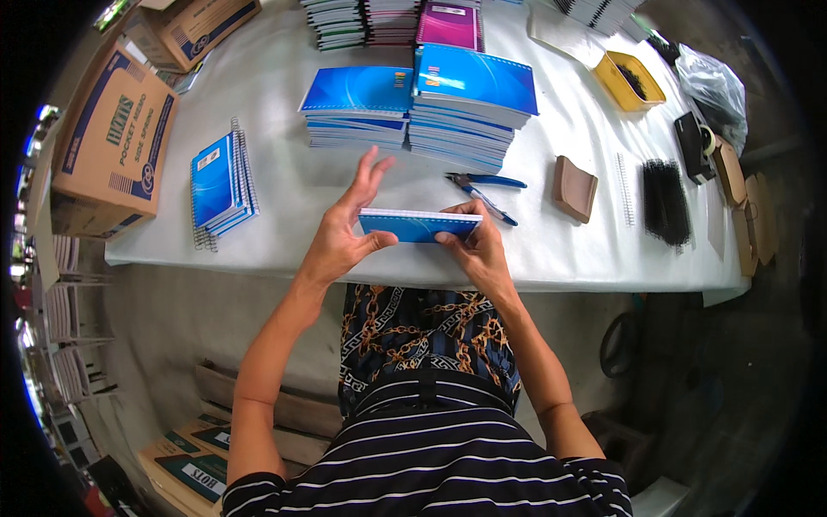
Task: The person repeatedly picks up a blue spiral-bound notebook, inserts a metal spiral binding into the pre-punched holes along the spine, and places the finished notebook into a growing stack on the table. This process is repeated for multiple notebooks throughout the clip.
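Note:
A blue-covered notebook (419, 227) is held up on edge above the table's front edge, its white page edges uppermost. My right hand (482, 252) pinches its right end, thumb on the cover and fingers behind. At the left end, my left hand (338, 239) steadies it with the thumb against the cover; its other fingers stretch up beyond the pages. Just past the notebook lie blue-handled pliers (488, 182) and a second blue-handled tool (491, 205). Behind stand two piles of blue notebooks, a left pile (357, 89) and a taller right pile (474, 82).
Spiral-bound blue notebooks (217, 183) lie at left beside a cardboard box (116, 146). Rightward are a brown curved block (575, 189), black wire coils (665, 202), a yellow tray (610, 84) and a tape dispenser (692, 148). Purple notebooks (450, 26) stand at the back.

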`<state>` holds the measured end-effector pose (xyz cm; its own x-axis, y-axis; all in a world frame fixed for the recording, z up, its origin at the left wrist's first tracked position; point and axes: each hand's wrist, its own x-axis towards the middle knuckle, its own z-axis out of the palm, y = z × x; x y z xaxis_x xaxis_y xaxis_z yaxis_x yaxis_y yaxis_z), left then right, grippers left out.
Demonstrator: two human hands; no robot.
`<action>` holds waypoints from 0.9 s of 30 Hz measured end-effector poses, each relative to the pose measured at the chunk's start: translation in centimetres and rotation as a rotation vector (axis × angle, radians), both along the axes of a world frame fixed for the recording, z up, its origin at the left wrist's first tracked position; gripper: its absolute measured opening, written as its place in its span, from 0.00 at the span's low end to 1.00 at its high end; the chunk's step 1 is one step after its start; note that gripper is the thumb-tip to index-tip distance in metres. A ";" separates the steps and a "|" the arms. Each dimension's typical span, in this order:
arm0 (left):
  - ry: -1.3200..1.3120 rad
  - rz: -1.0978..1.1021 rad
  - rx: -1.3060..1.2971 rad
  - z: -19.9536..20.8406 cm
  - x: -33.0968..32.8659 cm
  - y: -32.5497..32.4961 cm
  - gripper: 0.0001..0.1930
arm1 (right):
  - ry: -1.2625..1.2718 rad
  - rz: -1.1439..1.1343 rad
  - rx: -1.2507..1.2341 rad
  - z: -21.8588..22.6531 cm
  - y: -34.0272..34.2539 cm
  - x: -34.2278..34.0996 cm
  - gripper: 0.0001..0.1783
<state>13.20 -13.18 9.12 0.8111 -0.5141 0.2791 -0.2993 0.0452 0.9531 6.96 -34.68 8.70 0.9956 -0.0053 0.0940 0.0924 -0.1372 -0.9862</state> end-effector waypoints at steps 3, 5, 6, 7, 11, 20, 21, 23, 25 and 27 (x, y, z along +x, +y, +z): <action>0.149 -0.004 -0.148 -0.5 -0.7 -0.9 0.52 | -0.014 0.009 -0.116 -0.3 0.1 0.1 0.16; 0.149 0.085 -0.190 -0.6 -1.4 -1.2 0.52 | -0.024 0.009 -0.124 -0.2 0.2 0.0 0.15; 0.055 0.182 -0.163 0.0 -1.6 -1.4 0.51 | -0.003 0.007 -0.115 -0.3 0.1 -0.1 0.14; -0.038 0.278 -0.138 0.6 -1.7 -1.7 0.50 | -0.016 0.008 -0.106 -0.5 0.0 -0.2 0.14; -0.817 0.334 0.591 4.2 -2.6 -4.2 0.43 | -0.049 0.035 -0.139 -1.3 -0.4 -0.2 0.16; -0.834 0.148 0.835 3.3 -1.7 -7.2 0.32 | -0.166 -0.795 -0.912 1.4 -26.4 6.5 0.10; -0.815 0.133 0.834 3.3 -1.6 -7.2 0.32 | -0.090 -0.948 -1.186 0.6 -28.7 7.5 0.12; -0.792 0.127 0.836 3.4 -1.3 -7.1 0.32 | 0.202 -0.898 -1.247 -0.9 -30.7 8.7 0.18; -0.759 0.134 0.853 3.6 -1.4 -6.8 0.32 | 0.099 -0.765 -1.261 -0.4 -29.8 9.1 0.12; -0.721 0.147 0.864 4.0 -1.5 -6.8 0.31 | -0.029 -0.618 -1.173 0.9 -27.7 8.2 0.10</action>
<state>11.74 -20.00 13.13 0.6735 -0.6739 0.3037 -0.7389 -0.6251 0.2514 15.12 -62.40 9.62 0.8562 -0.3553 0.3751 -0.2738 -0.9277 -0.2537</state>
